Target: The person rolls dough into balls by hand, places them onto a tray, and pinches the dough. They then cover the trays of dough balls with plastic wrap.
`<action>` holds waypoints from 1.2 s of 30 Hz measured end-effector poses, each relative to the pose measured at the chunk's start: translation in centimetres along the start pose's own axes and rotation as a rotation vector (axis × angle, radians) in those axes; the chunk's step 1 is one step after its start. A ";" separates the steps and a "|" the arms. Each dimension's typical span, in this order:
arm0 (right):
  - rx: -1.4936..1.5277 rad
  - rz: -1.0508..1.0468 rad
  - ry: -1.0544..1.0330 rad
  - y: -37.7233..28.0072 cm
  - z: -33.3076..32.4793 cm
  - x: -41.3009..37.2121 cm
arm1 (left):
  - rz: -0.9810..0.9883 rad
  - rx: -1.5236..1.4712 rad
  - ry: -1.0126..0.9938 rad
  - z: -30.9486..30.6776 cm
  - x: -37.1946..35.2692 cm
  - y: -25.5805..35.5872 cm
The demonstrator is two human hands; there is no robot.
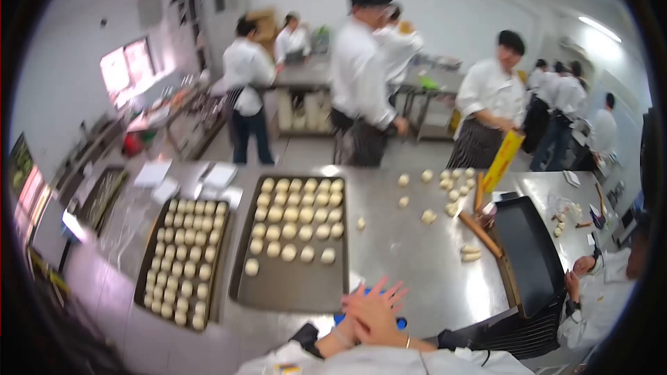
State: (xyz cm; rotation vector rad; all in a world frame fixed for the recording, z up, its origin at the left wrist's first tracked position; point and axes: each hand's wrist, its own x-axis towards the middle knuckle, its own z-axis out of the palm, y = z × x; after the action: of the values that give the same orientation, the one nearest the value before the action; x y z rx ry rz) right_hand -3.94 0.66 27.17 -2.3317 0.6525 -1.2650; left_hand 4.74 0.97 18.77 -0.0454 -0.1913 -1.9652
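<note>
- Dough balls (299,212), pale, smooth and round, sit in neat rows on the dark middle tray (292,288). Its near end is bare, so I judge it about two-thirds filled.
- My left hand (353,325) and right hand (382,307) meet palm to palm just beside that tray's near edge, fingers fanned wide. Whether dough is between them I cannot tell.
- Something blue (401,322) lies under them.
- The left tray (141,285) looks full, while loose lumps (427,217) wait on the shiny steel table (403,264).
</note>
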 end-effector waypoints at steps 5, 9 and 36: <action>-0.247 0.047 -0.012 4.1 5.0 -1.3 | 0.063 0.167 0.249 -0.5 -2.8 4.4; 0.145 0.693 -0.109 9.5 7.0 -5.0 | 0.113 0.543 0.498 -2.4 -7.9 9.8; 0.739 1.347 0.169 9.0 8.7 -7.7 | 0.020 2.542 1.245 -18.0 -14.2 32.6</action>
State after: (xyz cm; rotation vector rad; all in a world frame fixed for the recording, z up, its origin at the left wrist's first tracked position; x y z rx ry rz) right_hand -2.06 -1.07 12.68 -0.7931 1.2115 -0.7690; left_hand 41.28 -1.34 2.98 2.4403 -1.4704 -0.1767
